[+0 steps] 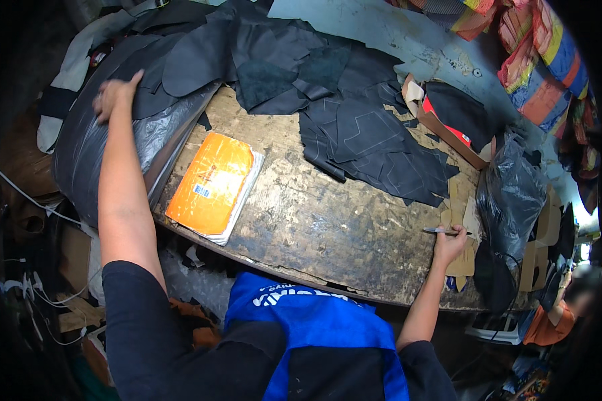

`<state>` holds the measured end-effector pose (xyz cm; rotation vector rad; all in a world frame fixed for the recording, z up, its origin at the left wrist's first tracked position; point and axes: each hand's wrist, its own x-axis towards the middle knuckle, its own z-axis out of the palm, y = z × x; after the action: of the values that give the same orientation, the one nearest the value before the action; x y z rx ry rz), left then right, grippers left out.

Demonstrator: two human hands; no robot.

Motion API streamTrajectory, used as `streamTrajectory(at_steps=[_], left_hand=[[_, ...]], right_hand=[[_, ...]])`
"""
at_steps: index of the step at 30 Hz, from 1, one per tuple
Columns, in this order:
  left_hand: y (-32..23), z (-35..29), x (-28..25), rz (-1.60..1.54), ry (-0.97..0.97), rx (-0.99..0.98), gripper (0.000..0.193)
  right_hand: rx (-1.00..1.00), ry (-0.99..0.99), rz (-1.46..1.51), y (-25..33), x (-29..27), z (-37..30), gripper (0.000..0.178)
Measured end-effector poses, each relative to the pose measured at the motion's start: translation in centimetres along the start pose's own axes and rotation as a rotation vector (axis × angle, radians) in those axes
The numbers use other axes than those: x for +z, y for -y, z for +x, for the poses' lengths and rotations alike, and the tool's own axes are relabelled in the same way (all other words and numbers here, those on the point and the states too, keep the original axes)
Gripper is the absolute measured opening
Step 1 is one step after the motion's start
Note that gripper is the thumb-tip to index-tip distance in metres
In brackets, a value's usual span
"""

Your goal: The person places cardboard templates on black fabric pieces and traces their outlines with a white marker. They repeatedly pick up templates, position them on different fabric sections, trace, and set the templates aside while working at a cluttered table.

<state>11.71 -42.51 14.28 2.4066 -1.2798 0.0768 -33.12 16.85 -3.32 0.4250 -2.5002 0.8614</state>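
My left hand [116, 99] reaches out to the far left with thumb and fingers apart. It is over or on a black leather piece [150, 83] that lies on a bulky bundle wrapped in clear plastic [157, 144]; I cannot tell how firmly it touches. At the right side of the table, my right hand [450, 246] is closed around a pen [439, 231] pointing left. Strips of brown cardboard [458, 200] lie just beyond that hand. Between my arms, an orange-covered book [212, 184] with worn white pages rests on the wooden table [301, 234].
Several black leather pieces, some with pale outlines [364, 134], overlap along the table's far side. An open cardboard box [448, 130] stands at the far right, beside a dark plastic bag [512, 184]. Colourful woven sacks [542, 60] hang above. A person in orange [548, 324] is at lower right.
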Motion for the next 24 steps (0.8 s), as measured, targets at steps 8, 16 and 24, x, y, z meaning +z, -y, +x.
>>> streamTrajectory(at_steps=[8,16,24], left_hand=[[0.6,5.0,0.9,-0.235,0.208,-0.031,0.091],[-1.5,2.9,-0.9,-0.747,-0.389,0.612,0.049],[-1.8,-8.0,-12.9,-1.660,0.008,0.942,0.021]], right_hand=[[-0.041,0.000,-0.002,-0.3,0.2,0.0,0.040],[-0.100,-0.049,-0.050,0.9,-0.4,0.0,0.046],[-0.261,-0.041,0.184,8.7,-2.8,-0.5,0.043]])
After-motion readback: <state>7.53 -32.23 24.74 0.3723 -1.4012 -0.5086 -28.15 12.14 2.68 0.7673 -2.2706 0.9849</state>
